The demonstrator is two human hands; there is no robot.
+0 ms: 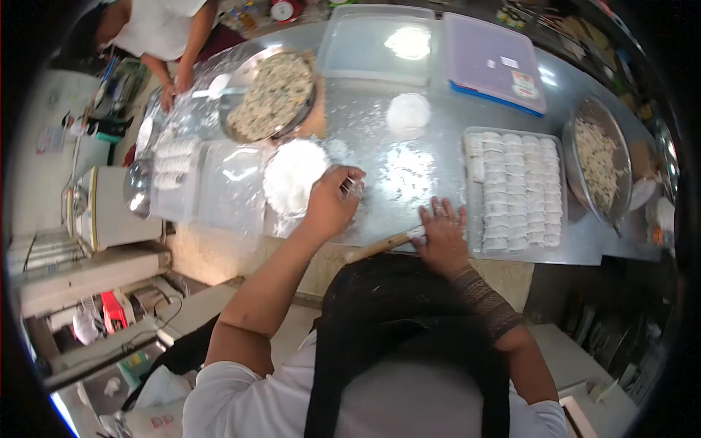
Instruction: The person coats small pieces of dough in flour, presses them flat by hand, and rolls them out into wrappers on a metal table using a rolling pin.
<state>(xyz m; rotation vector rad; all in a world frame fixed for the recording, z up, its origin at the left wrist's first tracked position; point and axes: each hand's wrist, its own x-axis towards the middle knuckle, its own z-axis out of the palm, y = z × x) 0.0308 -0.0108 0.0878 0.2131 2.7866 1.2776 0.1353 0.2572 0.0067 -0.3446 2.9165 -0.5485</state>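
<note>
My left hand (pixel 337 198) is curled at the right edge of a white flour mound (pixel 296 175). Its fingertips are floury and bent together; whatever may be between them I cannot make out. On the metal table, my right hand (pixel 442 239) lies with fingers spread and dusted white. A wooden rolling pin (pixel 381 248) lies slanted at the table's front edge, its floury right end touching my right thumb. Beyond both hands lies a round, flat piece of dough (pixel 408 115). Close to my right hand, a clear tray (pixel 473 191) holds rows of white, flour-dusted dumplings (pixel 515 190).
A metal bowl (pixel 621 139) of filling stands far right. A wide pan (pixel 310 109) of chopped filling sits back left, near another person's hands (pixel 175 86). Plastic lids (pixel 376 62) lie at the back. At left are a clear container (pixel 232 175) and a smaller dumpling tray (pixel 175 191).
</note>
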